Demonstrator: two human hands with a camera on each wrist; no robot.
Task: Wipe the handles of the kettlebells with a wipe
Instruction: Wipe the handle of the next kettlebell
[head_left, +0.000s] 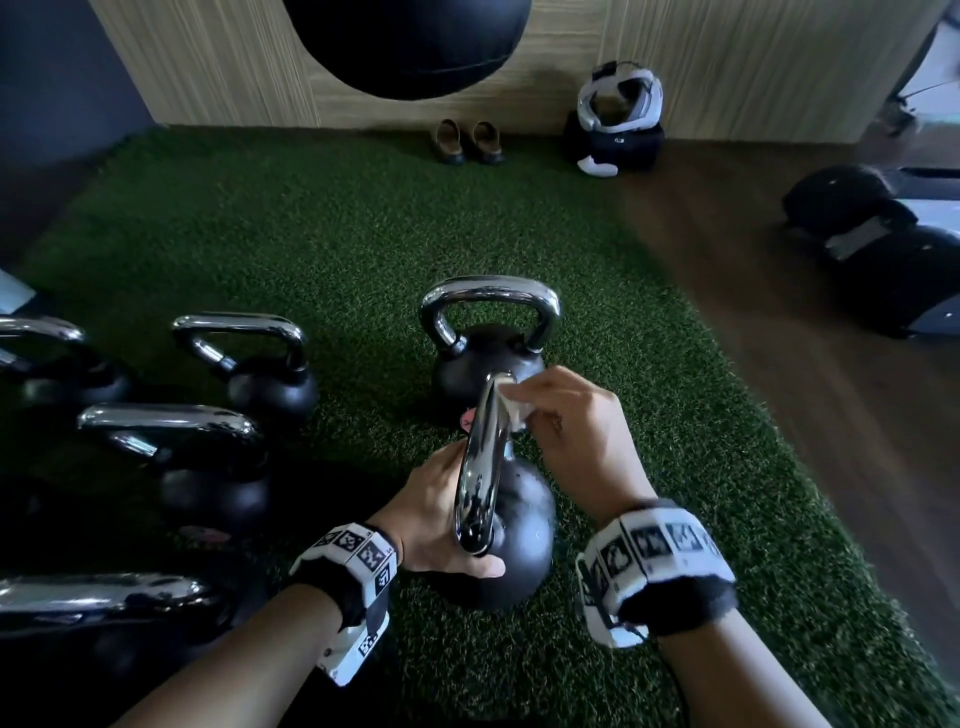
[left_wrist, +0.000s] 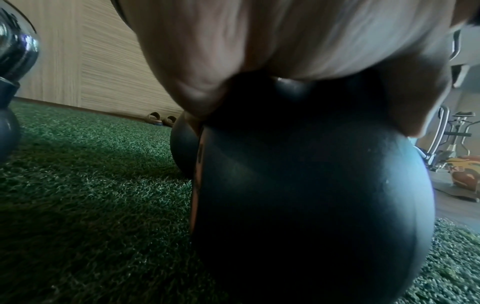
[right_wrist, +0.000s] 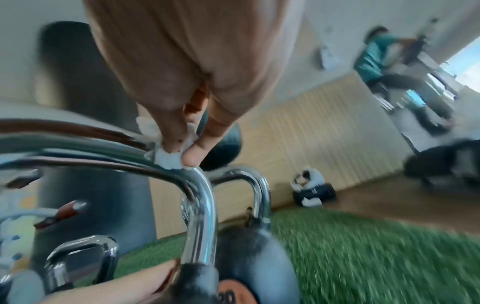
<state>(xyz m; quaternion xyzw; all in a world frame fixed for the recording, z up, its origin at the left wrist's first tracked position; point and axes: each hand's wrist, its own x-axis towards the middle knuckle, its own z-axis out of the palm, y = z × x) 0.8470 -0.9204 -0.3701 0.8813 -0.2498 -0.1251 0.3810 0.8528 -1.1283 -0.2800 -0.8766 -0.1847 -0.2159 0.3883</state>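
Observation:
A black kettlebell (head_left: 522, 540) with a chrome handle (head_left: 480, 467) stands on green turf straight in front of me. My left hand (head_left: 436, 519) grips it at the top of the ball, thumb lying across the near side; in the left wrist view the palm (left_wrist: 259, 51) covers the ball's (left_wrist: 311, 185) top. My right hand (head_left: 540, 400) pinches a crumpled white wipe (head_left: 514, 408) against the far bend of the handle. The right wrist view shows thumb and fingers (right_wrist: 182, 156) pressing the wipe (right_wrist: 167, 160) onto the chrome bar (right_wrist: 200, 205).
A second kettlebell (head_left: 488, 358) stands just behind, and several more (head_left: 249, 364) line the left of the turf (head_left: 311, 223). Against the wooden wall are shoes (head_left: 470, 141) and a headset on a black bag (head_left: 618, 119). A punching bag (head_left: 410, 41) hangs above. Treadmill bases (head_left: 883, 244) stand on the wooden floor.

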